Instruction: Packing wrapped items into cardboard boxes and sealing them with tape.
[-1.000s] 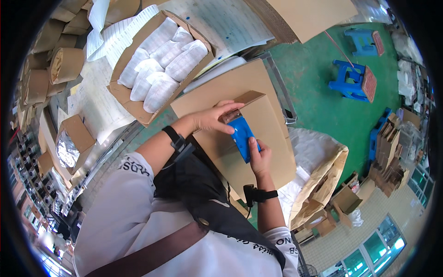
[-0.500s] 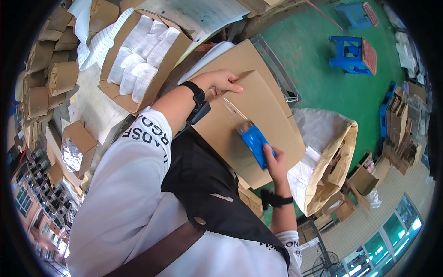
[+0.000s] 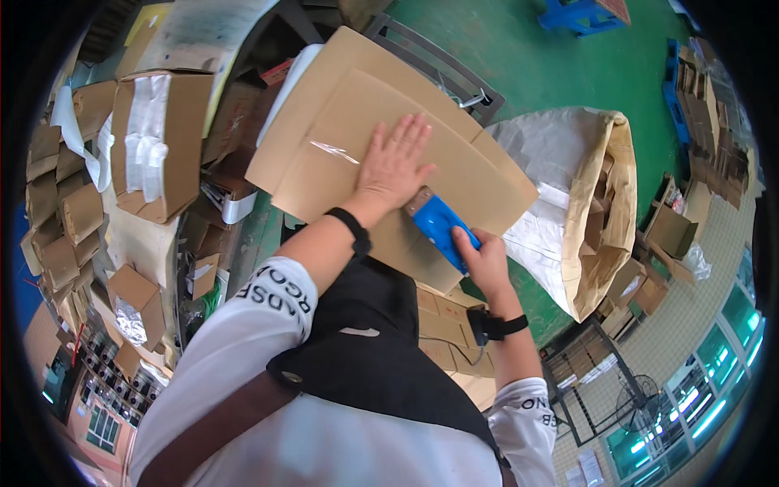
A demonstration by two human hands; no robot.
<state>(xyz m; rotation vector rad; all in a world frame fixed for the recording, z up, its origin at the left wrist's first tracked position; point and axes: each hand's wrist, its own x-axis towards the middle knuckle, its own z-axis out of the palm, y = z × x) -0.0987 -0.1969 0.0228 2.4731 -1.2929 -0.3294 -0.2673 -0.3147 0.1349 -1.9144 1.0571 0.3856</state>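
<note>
A flattened brown cardboard box [image 3: 471, 183] lies tilted in front of me, with another sheet edge beneath it. My left hand [image 3: 395, 166] presses flat on its upper face, fingers stretched out. Beside that hand, a short strip of clear tape [image 3: 333, 152] shines on the cardboard. My right hand [image 3: 487, 261] grips a blue handheld tape dispenser [image 3: 441, 230]. The dispenser's front end rests at or just above the cardboard, close to my left thumb and wrist. Part of the tape's line is hidden under my left hand.
To the right stands a large white sack [image 3: 560, 174] holding cardboard pieces. An open carton [image 3: 180, 146] with white wrapped items is at the left, near stacked cartons [image 3: 61, 264]. A metal frame [image 3: 434, 61] borders the far side, and a blue stool [image 3: 580, 16] stands beyond.
My left hand has moved from the box's edge to lie flat on its face. The stretched tape now lies on the cardboard. The dispenser is nearer my left hand, and the view has shifted.
</note>
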